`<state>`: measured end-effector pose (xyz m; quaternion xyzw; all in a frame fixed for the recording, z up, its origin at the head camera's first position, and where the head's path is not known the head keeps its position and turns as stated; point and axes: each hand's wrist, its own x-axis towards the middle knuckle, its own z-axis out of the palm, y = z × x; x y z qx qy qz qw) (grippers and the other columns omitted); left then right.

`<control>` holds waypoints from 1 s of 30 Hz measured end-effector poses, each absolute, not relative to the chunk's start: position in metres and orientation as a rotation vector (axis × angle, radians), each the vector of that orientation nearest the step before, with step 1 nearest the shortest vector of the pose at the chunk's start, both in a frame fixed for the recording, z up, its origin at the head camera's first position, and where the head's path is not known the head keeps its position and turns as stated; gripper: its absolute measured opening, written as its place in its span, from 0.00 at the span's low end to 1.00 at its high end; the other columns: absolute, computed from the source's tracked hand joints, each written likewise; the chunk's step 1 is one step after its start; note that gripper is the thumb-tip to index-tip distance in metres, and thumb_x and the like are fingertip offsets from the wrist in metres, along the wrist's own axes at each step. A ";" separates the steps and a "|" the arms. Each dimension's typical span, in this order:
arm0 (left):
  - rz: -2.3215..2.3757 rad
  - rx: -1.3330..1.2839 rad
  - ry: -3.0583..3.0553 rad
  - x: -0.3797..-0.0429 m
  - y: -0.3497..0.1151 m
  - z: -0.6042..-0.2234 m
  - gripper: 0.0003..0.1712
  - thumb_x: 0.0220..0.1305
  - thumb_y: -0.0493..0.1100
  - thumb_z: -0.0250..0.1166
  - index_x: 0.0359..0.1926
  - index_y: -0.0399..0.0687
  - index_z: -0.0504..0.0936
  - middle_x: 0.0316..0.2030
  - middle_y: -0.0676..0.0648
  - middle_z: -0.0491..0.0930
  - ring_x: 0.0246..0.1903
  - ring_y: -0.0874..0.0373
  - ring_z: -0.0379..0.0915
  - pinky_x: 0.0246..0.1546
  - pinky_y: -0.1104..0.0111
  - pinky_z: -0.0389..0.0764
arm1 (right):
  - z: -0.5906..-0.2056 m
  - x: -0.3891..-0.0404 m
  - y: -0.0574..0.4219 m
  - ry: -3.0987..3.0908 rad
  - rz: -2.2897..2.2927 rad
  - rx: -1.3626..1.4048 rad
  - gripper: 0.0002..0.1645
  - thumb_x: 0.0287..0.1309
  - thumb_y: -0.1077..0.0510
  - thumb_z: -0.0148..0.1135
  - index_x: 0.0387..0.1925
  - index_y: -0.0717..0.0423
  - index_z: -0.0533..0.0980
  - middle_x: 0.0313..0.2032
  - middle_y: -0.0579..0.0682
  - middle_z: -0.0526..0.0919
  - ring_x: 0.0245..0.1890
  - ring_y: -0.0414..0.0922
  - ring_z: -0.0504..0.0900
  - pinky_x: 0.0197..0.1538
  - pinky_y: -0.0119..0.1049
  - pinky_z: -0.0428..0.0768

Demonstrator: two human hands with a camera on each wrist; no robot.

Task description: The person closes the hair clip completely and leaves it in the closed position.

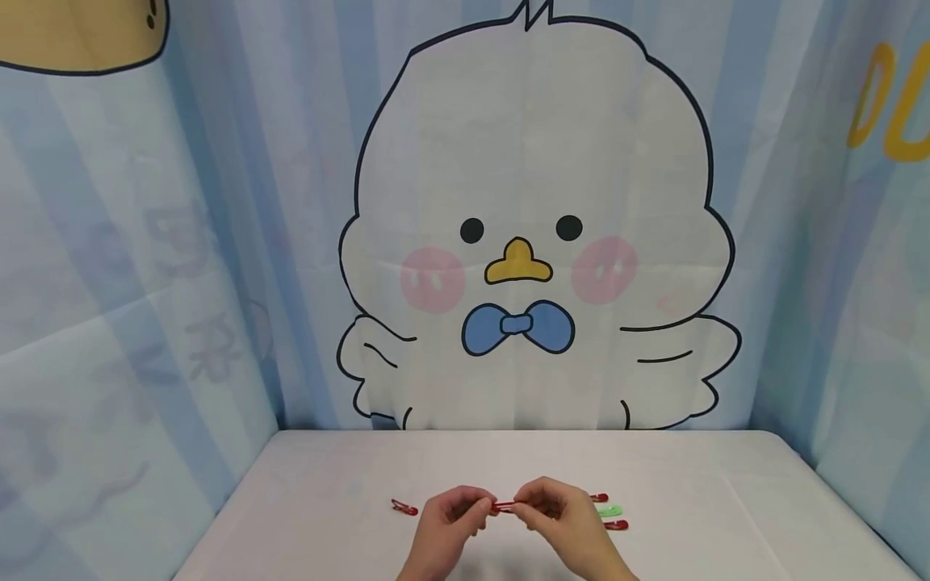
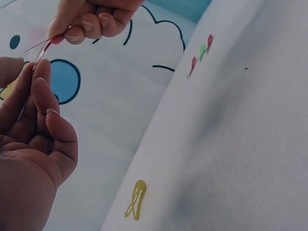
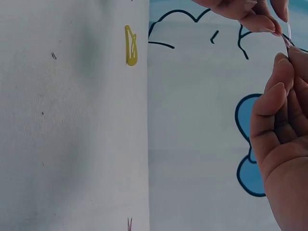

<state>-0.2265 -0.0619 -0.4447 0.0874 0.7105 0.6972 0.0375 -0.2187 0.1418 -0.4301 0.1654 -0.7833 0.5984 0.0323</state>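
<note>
A red snap hair clip is held between both hands above the white table. My left hand pinches one end of it, and my right hand pinches the other. Its thin metal strips stand apart in the left wrist view, where the clip runs from one set of fingertips to the other. Fingers cover both of its ends. Seen from the right wrist, only a sliver of the clip shows between the fingertips.
A red clip lies left of the hands. Right of them lie a red clip, a green clip and another red clip. A yellow clip shows on the table only in the wrist views. A printed curtain hangs behind.
</note>
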 end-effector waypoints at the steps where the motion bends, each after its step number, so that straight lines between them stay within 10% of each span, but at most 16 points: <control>1: 2.147 0.276 2.174 -0.227 -0.062 -0.445 0.16 0.69 0.43 0.67 0.47 0.32 0.84 0.32 0.50 0.83 0.33 0.57 0.75 0.35 0.66 0.77 | -0.430 -0.219 0.142 -2.411 1.842 0.504 0.07 0.64 0.58 0.68 0.39 0.59 0.82 0.33 0.47 0.84 0.29 0.39 0.80 0.35 0.33 0.79; 30: 2.107 0.152 2.318 -0.227 -0.057 -0.453 0.05 0.56 0.35 0.74 0.35 0.40 0.89 0.30 0.49 0.85 0.30 0.57 0.78 0.33 0.64 0.80 | -0.437 -0.219 0.130 -2.455 1.741 0.385 0.04 0.60 0.61 0.72 0.32 0.59 0.83 0.25 0.46 0.81 0.24 0.38 0.77 0.29 0.32 0.77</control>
